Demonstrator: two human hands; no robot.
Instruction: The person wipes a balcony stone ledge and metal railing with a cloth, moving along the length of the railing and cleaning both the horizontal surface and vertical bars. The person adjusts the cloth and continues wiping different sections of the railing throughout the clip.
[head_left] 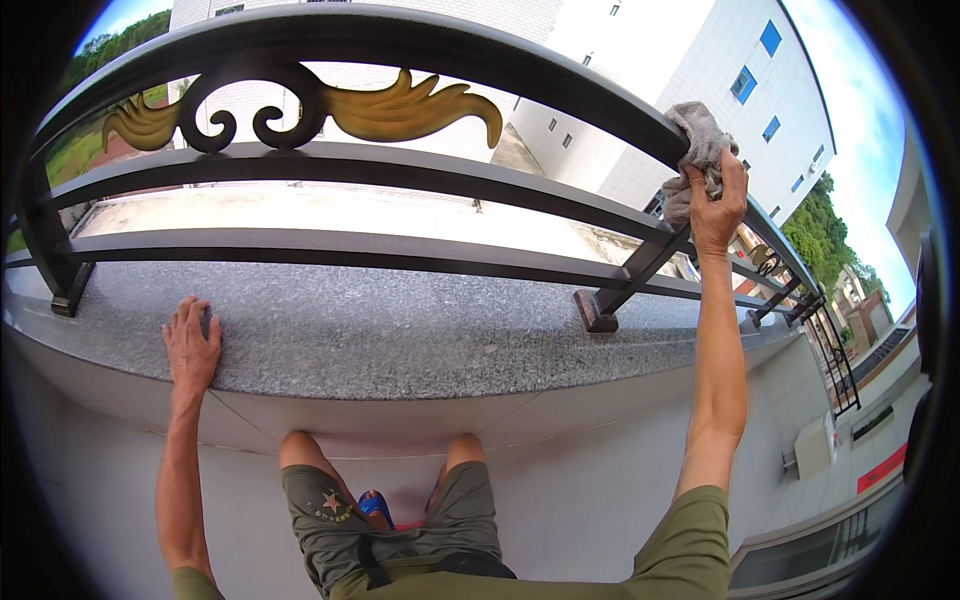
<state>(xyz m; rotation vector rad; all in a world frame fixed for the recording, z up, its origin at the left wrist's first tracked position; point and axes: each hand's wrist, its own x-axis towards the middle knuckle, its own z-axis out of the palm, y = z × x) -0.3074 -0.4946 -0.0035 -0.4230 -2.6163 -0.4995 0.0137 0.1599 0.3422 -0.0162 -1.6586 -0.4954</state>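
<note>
A crumpled grey-beige cloth (703, 140) is wrapped over the dark top rail (430, 38) of a metal railing, toward the right. My right hand (717, 205) grips it there, thumb and fingers pressed into the folds, with the arm stretched forward. On the left, my left hand (191, 345) lies flat on the speckled grey granite ledge (400, 340) below the railing, fingers extended and nothing in them. Part of the rail under the cloth is hidden.
Lower bars (350, 245) and a post (600, 310) rise from the ledge. Gold leaf scrollwork (410, 108) sits between the upper rails. Beyond stands a white building (690, 60). A pale wall and floor (560, 480) lie below the ledge; a window (820, 545) is at lower right.
</note>
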